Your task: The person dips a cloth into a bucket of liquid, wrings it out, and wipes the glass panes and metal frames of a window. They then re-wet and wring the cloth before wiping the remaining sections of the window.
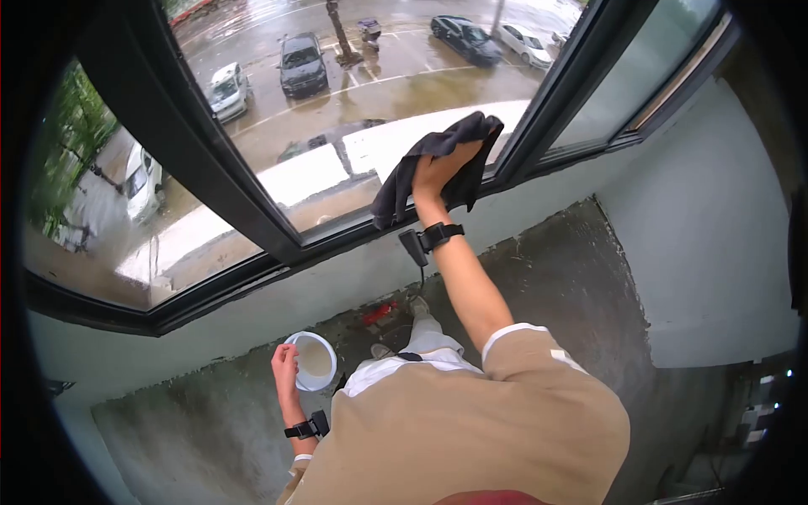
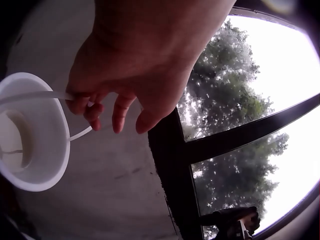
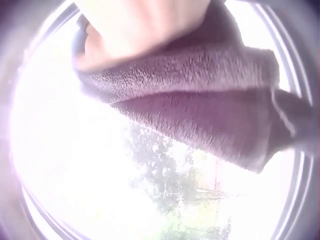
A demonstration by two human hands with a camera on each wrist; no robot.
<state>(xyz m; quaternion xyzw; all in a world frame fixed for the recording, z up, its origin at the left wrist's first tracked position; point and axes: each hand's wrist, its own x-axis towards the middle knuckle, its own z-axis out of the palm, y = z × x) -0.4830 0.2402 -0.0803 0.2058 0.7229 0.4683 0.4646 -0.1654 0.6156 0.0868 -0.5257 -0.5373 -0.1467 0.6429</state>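
A dark cloth (image 1: 396, 189) lies bunched against the lower right of the middle window pane, and my right hand (image 1: 442, 168) presses on it, fingers mostly hidden by its folds. In the right wrist view the cloth (image 3: 200, 100) hangs in folds below the hand (image 3: 145, 25). Down by my left side, my left hand (image 1: 286, 370) holds a white bucket (image 1: 332, 380) with cloudy liquid inside. The left wrist view shows the hand (image 2: 130, 75) with fingers curled round the handle (image 2: 35, 96) of the bucket (image 2: 55, 145).
Dark window frames (image 1: 210, 168) run across in front, above a pale wall (image 1: 337, 282). A red object (image 1: 379, 313) lies on the grey floor (image 1: 202, 429) near my feet. Parked cars (image 1: 301, 66) stand outside on wet ground. Another pale wall (image 1: 699, 227) rises at the right.
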